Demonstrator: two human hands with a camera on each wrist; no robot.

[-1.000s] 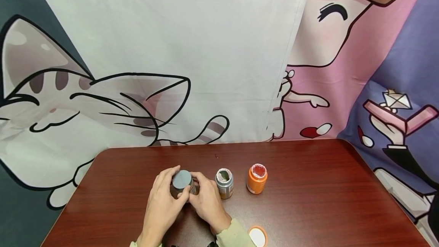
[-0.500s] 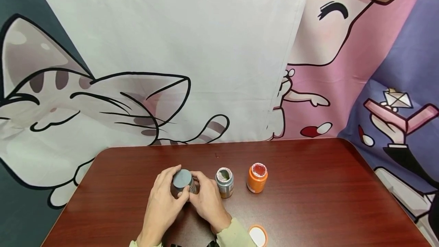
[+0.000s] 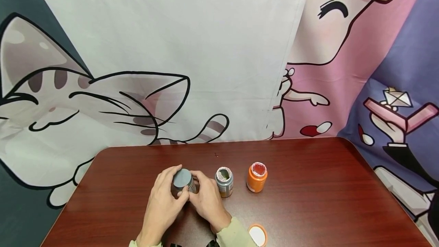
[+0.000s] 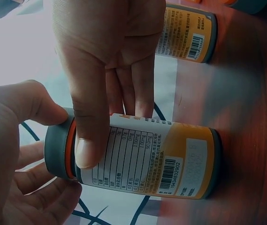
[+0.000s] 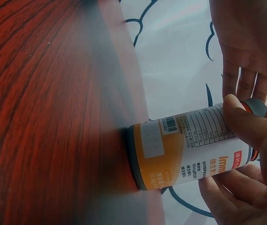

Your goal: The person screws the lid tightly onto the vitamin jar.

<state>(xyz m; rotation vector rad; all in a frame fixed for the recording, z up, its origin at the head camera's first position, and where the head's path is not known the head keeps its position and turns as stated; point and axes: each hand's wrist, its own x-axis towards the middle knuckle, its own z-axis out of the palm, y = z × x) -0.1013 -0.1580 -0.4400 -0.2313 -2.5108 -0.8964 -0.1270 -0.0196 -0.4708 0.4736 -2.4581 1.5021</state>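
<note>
A supplement bottle (image 4: 138, 154) with a white and orange label and a dark grey-green cap (image 3: 182, 177) stands upright on the table, left of the other bottles. My left hand (image 3: 164, 197) grips the cap, thumb on the near side and fingers round the far side. My right hand (image 3: 207, 198) holds the bottle's body just under the cap, its thumb lying across the label. An orange band shows between cap and body in the left wrist view. The bottle's base is near or on the tabletop in the right wrist view.
Just right of my right hand stands an uncapped grey bottle (image 3: 225, 188) with torn foil round its mouth. Farther right is an orange bottle (image 3: 256, 183), also uncapped. An orange-rimmed lid (image 3: 258, 235) lies white side up near the front of the wooden table (image 3: 308, 201).
</note>
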